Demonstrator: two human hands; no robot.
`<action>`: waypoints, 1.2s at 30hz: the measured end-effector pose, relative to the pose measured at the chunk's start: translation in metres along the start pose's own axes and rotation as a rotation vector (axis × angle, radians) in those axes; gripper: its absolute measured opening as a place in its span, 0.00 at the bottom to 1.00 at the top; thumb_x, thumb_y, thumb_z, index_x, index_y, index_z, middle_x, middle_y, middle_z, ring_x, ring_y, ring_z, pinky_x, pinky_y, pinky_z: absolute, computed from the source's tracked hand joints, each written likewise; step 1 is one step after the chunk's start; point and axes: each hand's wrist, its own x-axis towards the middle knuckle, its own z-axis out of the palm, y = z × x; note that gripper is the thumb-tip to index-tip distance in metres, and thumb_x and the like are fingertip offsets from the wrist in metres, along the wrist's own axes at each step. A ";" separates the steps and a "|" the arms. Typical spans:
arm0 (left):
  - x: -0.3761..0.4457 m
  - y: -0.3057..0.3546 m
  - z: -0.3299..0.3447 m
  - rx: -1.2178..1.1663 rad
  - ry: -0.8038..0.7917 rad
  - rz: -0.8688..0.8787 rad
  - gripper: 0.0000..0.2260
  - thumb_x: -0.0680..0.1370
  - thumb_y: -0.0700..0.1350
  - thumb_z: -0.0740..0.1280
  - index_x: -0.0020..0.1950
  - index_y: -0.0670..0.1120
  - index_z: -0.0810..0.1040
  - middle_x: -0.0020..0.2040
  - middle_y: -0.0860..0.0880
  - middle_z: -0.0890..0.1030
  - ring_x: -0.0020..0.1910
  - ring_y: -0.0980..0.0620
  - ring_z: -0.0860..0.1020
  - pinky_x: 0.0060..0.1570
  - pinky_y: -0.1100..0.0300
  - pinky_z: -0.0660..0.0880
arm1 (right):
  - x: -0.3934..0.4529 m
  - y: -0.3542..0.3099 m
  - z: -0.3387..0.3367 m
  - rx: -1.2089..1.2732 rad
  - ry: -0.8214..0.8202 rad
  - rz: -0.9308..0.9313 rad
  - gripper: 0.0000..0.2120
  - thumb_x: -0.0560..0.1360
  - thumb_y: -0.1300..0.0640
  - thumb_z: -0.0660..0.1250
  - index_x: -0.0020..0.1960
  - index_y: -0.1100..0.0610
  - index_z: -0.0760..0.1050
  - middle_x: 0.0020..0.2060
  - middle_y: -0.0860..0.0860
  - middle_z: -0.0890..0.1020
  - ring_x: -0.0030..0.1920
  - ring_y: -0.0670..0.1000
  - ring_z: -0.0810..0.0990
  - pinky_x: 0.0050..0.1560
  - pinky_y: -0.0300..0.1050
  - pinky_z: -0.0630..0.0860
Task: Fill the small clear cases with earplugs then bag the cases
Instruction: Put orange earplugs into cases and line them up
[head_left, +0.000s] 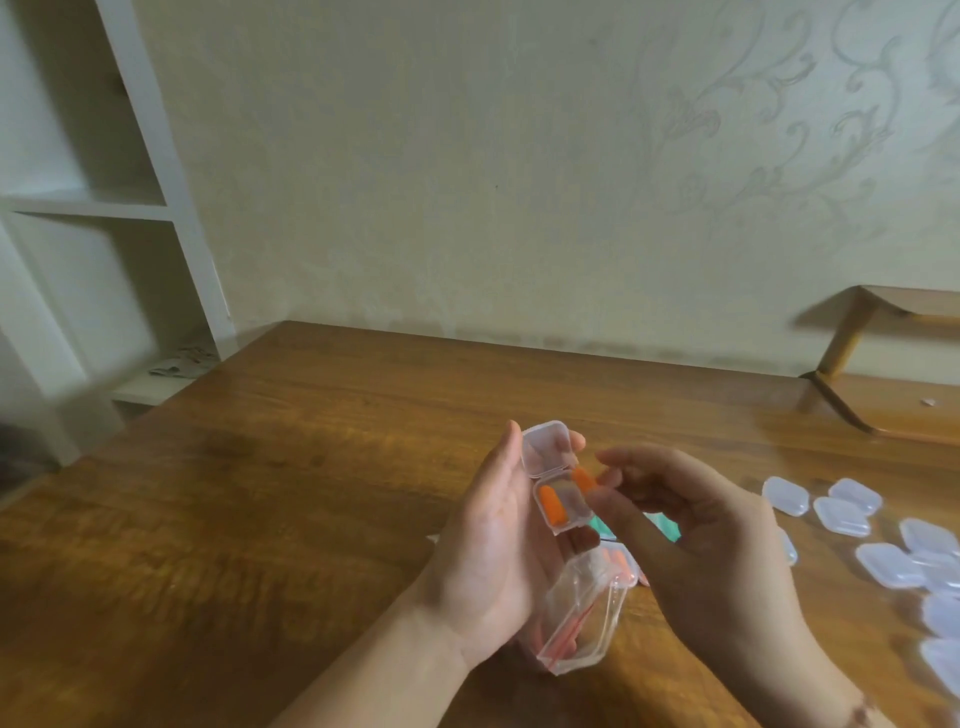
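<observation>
Carefully now: my left hand (493, 540) cradles the light, brittle open case (558, 488) and bag (582, 618); my right hand (691, 525) pinches a squashy plug (584, 479) beside the case.

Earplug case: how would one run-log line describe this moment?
left hand holds open case | right hand inserts second orange earplug | bagging pending

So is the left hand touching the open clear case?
Touching. The head view shows the left hand gripping the open clear case, thumb on one side and a fingertip on the other.
</observation>
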 end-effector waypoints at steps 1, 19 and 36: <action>0.001 -0.001 0.000 -0.019 -0.002 -0.003 0.26 0.78 0.64 0.59 0.64 0.44 0.73 0.58 0.38 0.73 0.59 0.39 0.72 0.62 0.45 0.67 | -0.001 0.000 0.000 -0.040 0.007 -0.037 0.11 0.66 0.54 0.73 0.46 0.43 0.79 0.38 0.39 0.83 0.40 0.42 0.82 0.40 0.27 0.75; -0.002 0.004 -0.001 -0.064 -0.084 -0.038 0.14 0.76 0.49 0.63 0.59 0.44 0.78 0.46 0.45 0.82 0.45 0.50 0.82 0.44 0.57 0.78 | 0.001 0.005 0.000 0.068 -0.033 0.103 0.07 0.75 0.48 0.65 0.46 0.47 0.80 0.38 0.45 0.83 0.39 0.46 0.81 0.35 0.37 0.76; -0.003 0.005 0.000 0.895 0.162 0.494 0.15 0.71 0.52 0.75 0.56 0.53 0.80 0.52 0.56 0.84 0.53 0.57 0.83 0.46 0.62 0.81 | 0.006 0.009 -0.004 0.317 -0.120 0.286 0.12 0.74 0.60 0.68 0.56 0.53 0.71 0.36 0.55 0.85 0.34 0.51 0.83 0.36 0.41 0.79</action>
